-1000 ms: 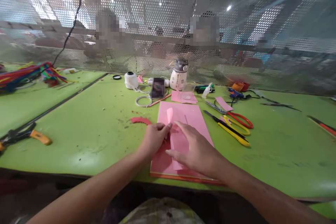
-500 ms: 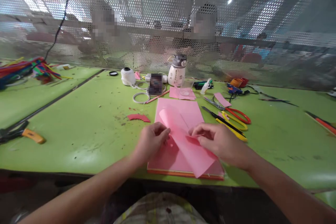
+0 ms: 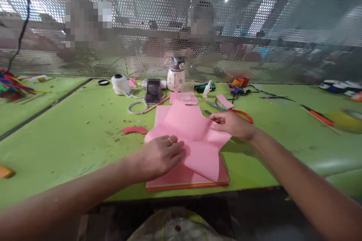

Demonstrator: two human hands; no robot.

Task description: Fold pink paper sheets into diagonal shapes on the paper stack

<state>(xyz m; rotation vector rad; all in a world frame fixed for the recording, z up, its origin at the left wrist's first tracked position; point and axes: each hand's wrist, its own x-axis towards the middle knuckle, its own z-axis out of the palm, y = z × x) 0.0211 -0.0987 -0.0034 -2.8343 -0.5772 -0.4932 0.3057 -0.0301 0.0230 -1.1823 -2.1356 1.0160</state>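
A creased pink sheet of paper point(image 3: 183, 122), opened into a star-like shape with several points, lies raised over a pink stack of paper point(image 3: 169, 180) at the front of the table. My left hand point(image 3: 162, 154), with a ring on one finger, is closed over the sheet's lower left part; its thumb is hidden. At the right side, my right hand point(image 3: 230, 124) pinches a point of the same sheet between thumb and fingers. Red-handled scissors point(image 3: 243, 115) lie just beyond my right hand. A curved red paper strip point(image 3: 134, 130) lies left of the stack.
Along the back stand a bottle point(image 3: 175, 75), a clear cup point(image 3: 186, 92), a white thread spool point(image 3: 120, 84) and a small glue bottle point(image 3: 207, 89). A pencil point(image 3: 157, 104) lies beside a pale ring point(image 3: 137, 107). A tape roll point(image 3: 350, 118) and a red-black cutter point(image 3: 318, 116) are at right.
The folded pink sheet has been spread open into a star-like shape. My left hand has turned palm down over it. My right hand has moved up to its right point. The view has shifted right.
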